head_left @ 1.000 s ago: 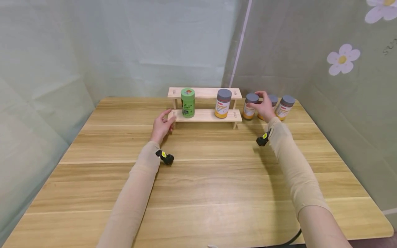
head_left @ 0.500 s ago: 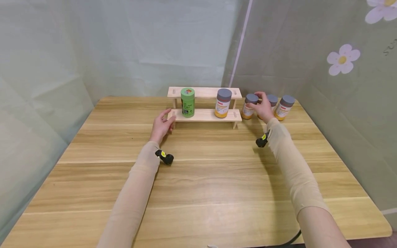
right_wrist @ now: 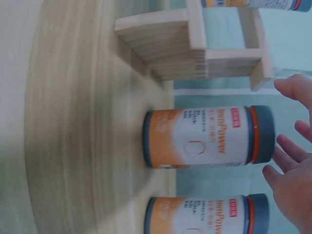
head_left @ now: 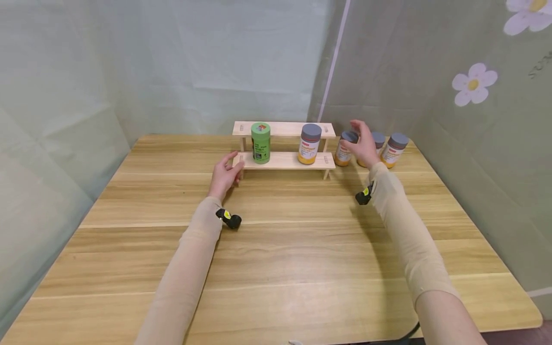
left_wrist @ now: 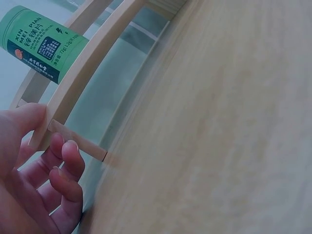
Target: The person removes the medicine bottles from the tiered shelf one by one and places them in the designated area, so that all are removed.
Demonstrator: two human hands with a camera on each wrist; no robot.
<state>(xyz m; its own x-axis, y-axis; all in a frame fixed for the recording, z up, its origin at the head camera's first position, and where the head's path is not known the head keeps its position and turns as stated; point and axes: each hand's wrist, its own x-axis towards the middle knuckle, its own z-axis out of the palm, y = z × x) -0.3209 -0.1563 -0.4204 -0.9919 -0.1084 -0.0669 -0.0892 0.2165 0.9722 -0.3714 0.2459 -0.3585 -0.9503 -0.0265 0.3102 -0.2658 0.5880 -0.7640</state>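
My left hand [head_left: 223, 178] pinches the left end of the lower board of a two-tier wooden shelf [head_left: 282, 161]. In the left wrist view its thumb lies on the board, fingers curled below. A green jar [head_left: 261, 149] and a grey-capped supplement jar [head_left: 308, 148] stand on that lower board. Right of the shelf, my right hand [head_left: 365, 147] is spread around the grey cap of another supplement jar [head_left: 343, 155], upright on the table. The right wrist view shows the fingers [right_wrist: 287, 151] loose beside the jar's cap [right_wrist: 264, 134], thumb and fingers apart.
Two more grey-capped jars stand at the right, one partly behind my right hand [head_left: 378, 139] and one at the far right [head_left: 394, 151]. The wooden table [head_left: 276, 254] reaches back to a cloth backdrop [head_left: 258, 57]. A dark cable [head_left: 409, 331] lies at the front edge.
My right hand's fingers have lifted and spread away from the jar's cap. The left hand stays on the shelf's end. The head view has shifted slightly.
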